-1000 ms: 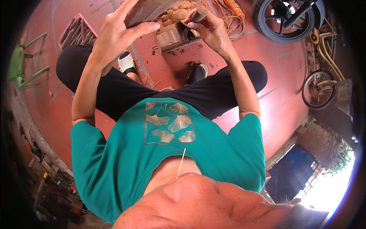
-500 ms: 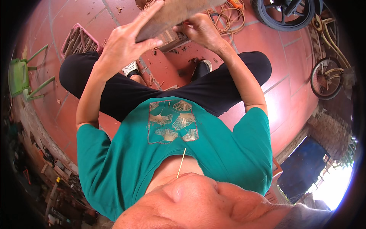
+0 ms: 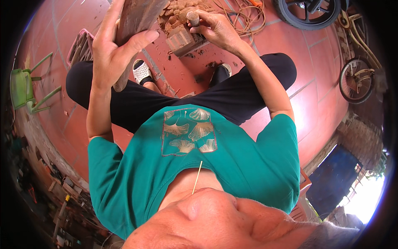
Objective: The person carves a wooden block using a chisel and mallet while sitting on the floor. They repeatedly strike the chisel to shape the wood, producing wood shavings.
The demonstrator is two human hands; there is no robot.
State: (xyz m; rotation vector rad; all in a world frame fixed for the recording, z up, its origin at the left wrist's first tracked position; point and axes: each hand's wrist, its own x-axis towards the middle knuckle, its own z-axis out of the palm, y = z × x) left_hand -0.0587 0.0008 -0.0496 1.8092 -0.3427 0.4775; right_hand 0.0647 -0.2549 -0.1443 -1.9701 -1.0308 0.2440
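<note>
In my left hand [image 3: 112, 54] is a long, dark wooden slab [image 3: 134, 20], like a carver's mallet, tilted upright above my left thigh. My thumb lies across one side of it and my fingers are on the other; its top runs out of view. The fingers of my right hand [image 3: 215, 30] close round a chisel handle [image 3: 193, 19], whose blunt round end faces up; its lower part is hidden. Just beside and below that hand, a carved brown wood block [image 3: 181, 40] with rough relief on top stands between my feet.
Wood chips litter the red tiles round the block. An orange cable [image 3: 253, 25] coils at the far right, near a black wheel [image 3: 309, 14] and a bicycle wheel [image 3: 355, 83]. A pink basket [image 3: 76, 45] and green chair [image 3: 21, 86] stand at left.
My left hand has swung the wooden slab left and turned it more upright, uncovering the carved block. The chisel handle in my right hand now shows; that hand has shifted only slightly.
</note>
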